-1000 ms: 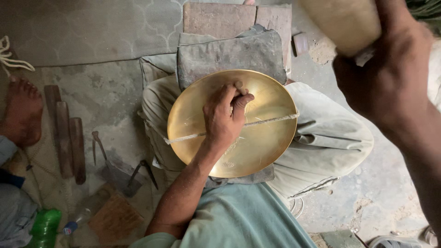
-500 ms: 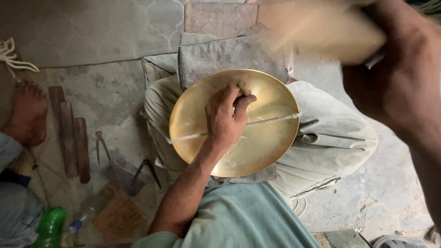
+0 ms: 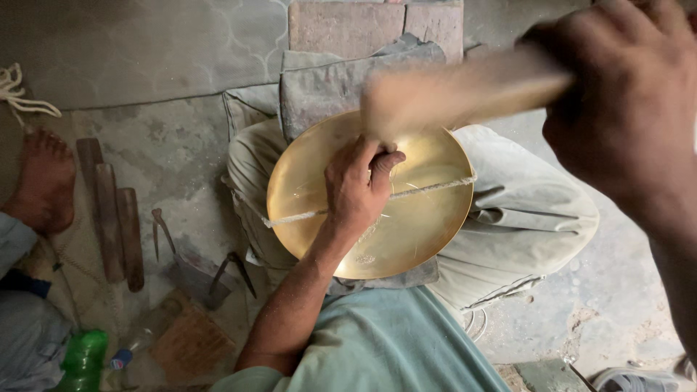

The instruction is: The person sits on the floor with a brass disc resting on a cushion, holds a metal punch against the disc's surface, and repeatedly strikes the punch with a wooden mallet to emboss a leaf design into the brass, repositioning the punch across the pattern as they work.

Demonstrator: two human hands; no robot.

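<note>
Left hand [image 3: 356, 190] pressed flat inside brass bowl [image 3: 421, 218], holding cord [image 3: 435, 187] down. Right hand [image 3: 624, 109] clenched around blurred wooden mallet [image 3: 457, 91], raised above bowl's far rim.

- I see left hand [image 3: 357, 190] pressed flat inside brass bowl [image 3: 370, 194] on my lap.
- Right hand [image 3: 623, 109] grips blurred wooden mallet [image 3: 457, 91] above the bowl's rim.

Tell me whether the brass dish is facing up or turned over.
Facing up: the brass dish shows its hollow inner face, with the left hand pressing inside it.
</note>
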